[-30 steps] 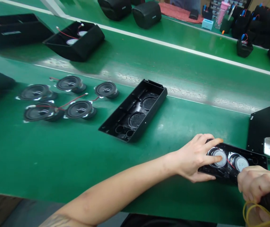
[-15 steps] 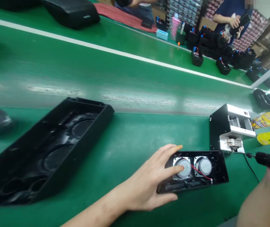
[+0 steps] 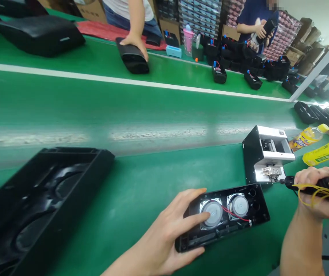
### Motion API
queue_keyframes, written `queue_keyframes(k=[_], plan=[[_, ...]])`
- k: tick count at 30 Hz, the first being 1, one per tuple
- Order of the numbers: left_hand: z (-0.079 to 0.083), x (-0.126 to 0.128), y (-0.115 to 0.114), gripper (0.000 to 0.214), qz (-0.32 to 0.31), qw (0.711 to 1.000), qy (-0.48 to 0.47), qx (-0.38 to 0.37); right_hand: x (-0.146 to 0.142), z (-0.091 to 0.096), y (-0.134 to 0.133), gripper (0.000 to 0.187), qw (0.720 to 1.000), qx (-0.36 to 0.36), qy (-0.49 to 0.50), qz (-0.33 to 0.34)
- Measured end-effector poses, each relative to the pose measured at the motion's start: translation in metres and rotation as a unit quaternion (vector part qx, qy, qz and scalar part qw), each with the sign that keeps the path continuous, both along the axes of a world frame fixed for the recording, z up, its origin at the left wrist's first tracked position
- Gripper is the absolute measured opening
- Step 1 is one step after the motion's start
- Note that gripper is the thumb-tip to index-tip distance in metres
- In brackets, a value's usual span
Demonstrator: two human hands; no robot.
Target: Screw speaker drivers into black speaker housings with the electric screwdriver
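Note:
My left hand (image 3: 167, 226) straddles the left end of a small black speaker housing (image 3: 224, 229), thumb on the near side, fingers reaching over it. One fingertip rests on the left speaker driver (image 3: 214, 210); a second driver (image 3: 240, 206) sits to its right, with red wires and a small white plug. Wrapped round a black electric screwdriver (image 3: 290, 183) is my right hand (image 3: 311, 211), with yellow cord looped about the tool. The screwdriver's tip is at the front of a black-and-white screw feeder (image 3: 250, 161); whether it touches, or carries a screw, I cannot tell.
A larger black housing (image 3: 75, 207) lies open at the left. Behind the feeder are a drink bottle (image 3: 306, 138) and a yellow carton (image 3: 325, 153). Across the white-striped bench (image 3: 152, 103), a co-worker's hand (image 3: 135, 40) rests on a black speaker (image 3: 132, 61); another person stands farther right.
My right hand has brought the screwdriver left to the screw feeder's front. My left hand stays on the housing. The view has shifted; the co-worker's hand is now on a black speaker across the bench.

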State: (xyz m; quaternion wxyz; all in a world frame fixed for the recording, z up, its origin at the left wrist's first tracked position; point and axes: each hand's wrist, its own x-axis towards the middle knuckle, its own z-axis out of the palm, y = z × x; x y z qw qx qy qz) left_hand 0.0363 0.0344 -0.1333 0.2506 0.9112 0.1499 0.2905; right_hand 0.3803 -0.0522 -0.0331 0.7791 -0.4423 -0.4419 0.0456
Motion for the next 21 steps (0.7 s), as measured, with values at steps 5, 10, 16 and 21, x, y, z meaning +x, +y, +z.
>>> queue_keyframes(k=[5, 10, 16, 21], plan=[[0.000, -0.001, 0.003, 0.046, 0.001, 1.000, -0.005, 0.012, 0.000, -0.004, 0.004, 0.059, 0.998, 0.055, 0.012, 0.003], [0.001, -0.002, 0.006, 0.047, -0.002, 1.000, 0.008, 0.024, -0.003, -0.001, 0.008, 0.062, 0.995, 0.081, 0.049, 0.031], [0.004, -0.003, 0.005, 0.045, 0.006, 1.000, 0.014, 0.008, -0.006, 0.000, 0.008, 0.047, 0.995, 0.065, 0.067, 0.019], [0.009, -0.003, 0.004, 0.044, 0.010, 0.999, 0.031, -0.002, -0.006, 0.004, 0.012, 0.050, 0.994, 0.039, 0.094, 0.049]])
